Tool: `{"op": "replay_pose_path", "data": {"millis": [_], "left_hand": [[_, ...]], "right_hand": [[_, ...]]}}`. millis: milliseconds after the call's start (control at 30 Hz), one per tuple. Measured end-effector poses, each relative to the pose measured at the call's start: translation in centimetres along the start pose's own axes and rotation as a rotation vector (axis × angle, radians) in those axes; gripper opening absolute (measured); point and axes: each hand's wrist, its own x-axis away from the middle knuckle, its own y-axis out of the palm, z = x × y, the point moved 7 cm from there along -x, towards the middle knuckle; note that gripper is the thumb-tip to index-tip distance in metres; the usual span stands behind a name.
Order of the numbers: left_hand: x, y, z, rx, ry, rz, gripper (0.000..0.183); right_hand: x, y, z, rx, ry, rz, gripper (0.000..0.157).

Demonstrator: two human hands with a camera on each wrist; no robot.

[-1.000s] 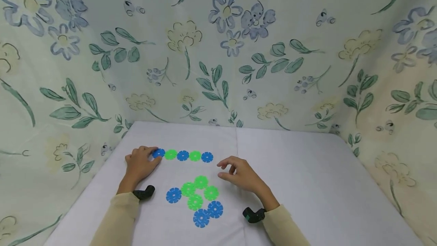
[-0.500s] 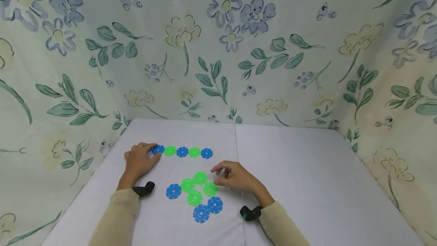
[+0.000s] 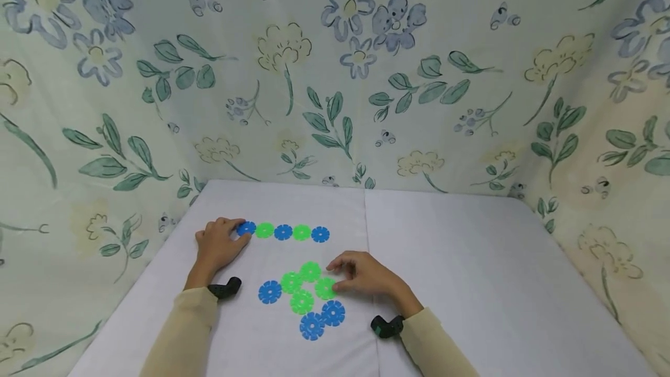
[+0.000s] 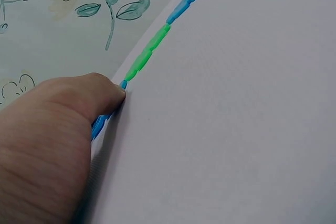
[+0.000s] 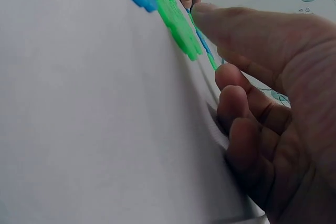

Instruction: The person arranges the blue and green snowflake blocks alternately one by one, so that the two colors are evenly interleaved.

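Observation:
My left hand (image 3: pixel 217 243) holds the blue interlocking disc (image 3: pixel 246 228) at the left end of a row of alternating blue and green discs. In the left wrist view, its thumb (image 4: pixel 107 94) lies against that disc's edge and hides part of it. My right hand (image 3: pixel 369 275) hovers with loosely bent fingers beside a loose green disc (image 3: pixel 325 288), the thumb tip at the disc's right edge. Whether they touch, I cannot tell. Nothing is in the right hand. The row's right end is another blue disc (image 3: pixel 320 234).
Several loose discs lie nearer me: green ones grouped around a green disc (image 3: pixel 302 302), a blue disc (image 3: pixel 270 292) to their left, and two overlapping blue discs (image 3: pixel 312 326) in front. A white cloth (image 3: pixel 471 284) covers the table; a floral curtain (image 3: pixel 324 74) stands behind.
The right hand has come down and toward me, from near the row's right end to the loose green discs. My left hand stays at the row's left end.

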Motion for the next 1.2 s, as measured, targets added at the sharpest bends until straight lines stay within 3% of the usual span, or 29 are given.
{"op": "replay_pose_path", "data": {"millis": [667, 1200], "left_hand": [[0.2, -0.1, 0.4, 0.001, -0.004, 0.009, 0.050], [0.3, -0.2, 0.4, -0.016, -0.003, 0.009, 0.050]], "right_hand": [[0.1, 0.5, -0.8, 0.172, -0.047, -0.059, 0.043], [0.3, 0.9, -1.3, 0.218, -0.058, -0.092, 0.044]]}}
